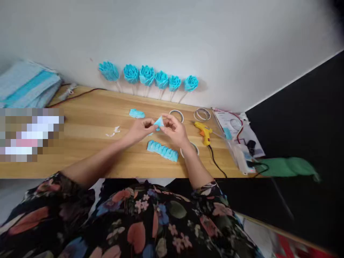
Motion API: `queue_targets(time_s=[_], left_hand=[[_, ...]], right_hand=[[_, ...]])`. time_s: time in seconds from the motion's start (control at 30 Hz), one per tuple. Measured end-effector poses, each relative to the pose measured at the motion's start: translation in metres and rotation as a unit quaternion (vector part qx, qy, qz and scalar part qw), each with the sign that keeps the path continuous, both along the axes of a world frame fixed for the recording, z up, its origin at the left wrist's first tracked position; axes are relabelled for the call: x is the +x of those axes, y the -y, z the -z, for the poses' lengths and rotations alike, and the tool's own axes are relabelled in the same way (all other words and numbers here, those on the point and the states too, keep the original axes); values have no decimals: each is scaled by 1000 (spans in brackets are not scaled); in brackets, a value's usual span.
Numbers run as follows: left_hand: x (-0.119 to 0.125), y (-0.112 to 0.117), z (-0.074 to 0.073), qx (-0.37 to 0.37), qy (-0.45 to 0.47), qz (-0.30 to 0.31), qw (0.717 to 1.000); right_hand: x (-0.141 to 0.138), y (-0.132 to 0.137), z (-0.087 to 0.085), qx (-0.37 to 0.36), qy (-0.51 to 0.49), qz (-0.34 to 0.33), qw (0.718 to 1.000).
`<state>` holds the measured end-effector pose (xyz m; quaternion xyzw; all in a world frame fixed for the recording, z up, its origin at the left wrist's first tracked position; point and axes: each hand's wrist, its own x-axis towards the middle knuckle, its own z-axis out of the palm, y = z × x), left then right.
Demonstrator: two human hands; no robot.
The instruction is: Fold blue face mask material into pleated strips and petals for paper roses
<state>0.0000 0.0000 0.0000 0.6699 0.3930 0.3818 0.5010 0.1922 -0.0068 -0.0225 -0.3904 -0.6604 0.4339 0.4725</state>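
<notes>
A small blue folded paper piece (159,122), pointed at the top, is pinched between both hands above the wooden table. My left hand (142,129) grips its lower left edge with thumb and fingers. On its right side, my right hand (174,129) holds it the same way. Below the hands lies a row of several folded blue petals (162,150), overlapping one another. A smaller blue stack (137,113) rests behind my left hand. Part of a tape roll (197,147) shows beside my right wrist.
Several blue paper roses (147,76) on stems lean against the wall. Tape rings (202,114) and a yellow glue gun (204,133) with a black cord lie to the right. A power strip (244,159) sits near the right edge. White scraps (114,132) lie left.
</notes>
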Motion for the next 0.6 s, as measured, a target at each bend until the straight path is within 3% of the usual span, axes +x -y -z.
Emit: queue_targets(time_s=[0.6], left_hand=[[-1, -3, 8, 8, 1, 17, 1000]], right_hand=[[-4, 5, 4, -9, -16, 5, 1000]])
